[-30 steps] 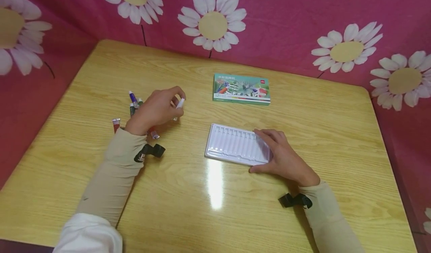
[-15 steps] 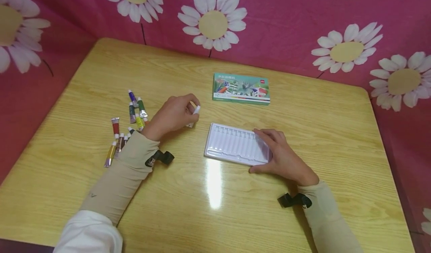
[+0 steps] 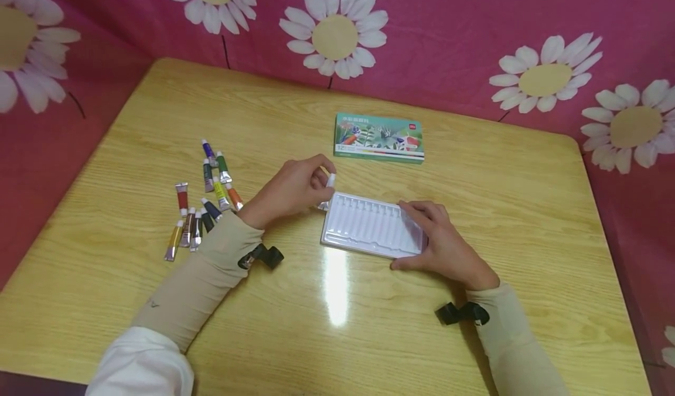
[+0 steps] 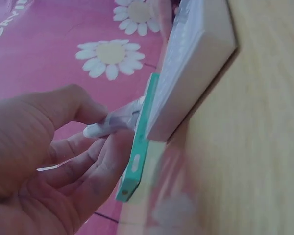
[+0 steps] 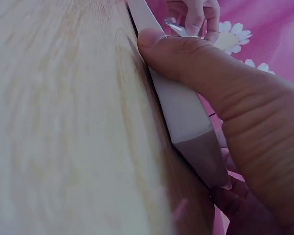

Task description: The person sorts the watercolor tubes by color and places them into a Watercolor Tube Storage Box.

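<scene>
My left hand (image 3: 297,186) pinches a white-capped paint tube (image 4: 118,120) between thumb and fingers, just off the left edge of a white slotted plastic tray (image 3: 369,225). In the left wrist view the tube's white cap points toward the palm side and its flat end away. My right hand (image 3: 448,245) grips the tray's right end, thumb on the near side and fingers on the far side. The tray lies flat on the table, and its visible slots hold no tubes. In the right wrist view the thumb (image 5: 176,56) presses the tray's side wall.
Several coloured paint tubes lie loose at the left, among them a red tube (image 3: 181,197), a yellow tube (image 3: 220,194) and an ochre tube (image 3: 173,241). A green paint box (image 3: 378,138) lies behind the tray on the wooden table (image 3: 369,337). A pink flowered cloth (image 3: 437,33) hangs behind.
My left hand has carried the paint tube rightward from the loose tubes to the tray's left edge, uncovering more tubes. The right hand and tray have stayed in place.
</scene>
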{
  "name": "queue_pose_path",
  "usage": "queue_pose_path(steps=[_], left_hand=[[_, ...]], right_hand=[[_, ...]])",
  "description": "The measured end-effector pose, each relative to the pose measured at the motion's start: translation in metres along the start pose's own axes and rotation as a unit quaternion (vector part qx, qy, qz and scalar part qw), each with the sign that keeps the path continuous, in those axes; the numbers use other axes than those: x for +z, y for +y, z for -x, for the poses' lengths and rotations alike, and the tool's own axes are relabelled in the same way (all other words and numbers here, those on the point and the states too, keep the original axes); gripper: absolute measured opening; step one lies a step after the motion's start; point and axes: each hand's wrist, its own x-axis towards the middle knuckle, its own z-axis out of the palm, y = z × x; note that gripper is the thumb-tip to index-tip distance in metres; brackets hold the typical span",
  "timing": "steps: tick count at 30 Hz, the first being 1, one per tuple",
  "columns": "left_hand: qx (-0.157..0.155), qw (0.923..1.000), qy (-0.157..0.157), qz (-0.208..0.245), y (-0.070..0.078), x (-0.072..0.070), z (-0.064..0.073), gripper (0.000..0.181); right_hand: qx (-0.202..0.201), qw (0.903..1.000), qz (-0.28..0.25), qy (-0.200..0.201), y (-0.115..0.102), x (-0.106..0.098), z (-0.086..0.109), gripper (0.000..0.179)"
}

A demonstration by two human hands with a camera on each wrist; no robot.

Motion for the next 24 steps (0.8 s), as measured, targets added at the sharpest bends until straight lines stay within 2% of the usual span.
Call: queue_pose_path(steps=[8,15,24], left_hand=[[0.014,0.9996,-0.023,-0.007,0.005,0.014,0.000,0.035],[0.005,0.9992,-0.035,-0.018,0.012,0.018,0.001,0.034],[0.013,0.9988,-0.026,-0.038,0.014,0.021,0.001,0.032]], right_hand=[[-0.010,0.9999,-0.003,0.003,-0.002,0.000,-0.001,0.121],[-0.015,0.9999,0.000,0.007,-0.001,0.000,-0.002,0.122],[-0.007,1.0000,-0.002,0.005,-0.001,0.001,-0.001,0.121]])
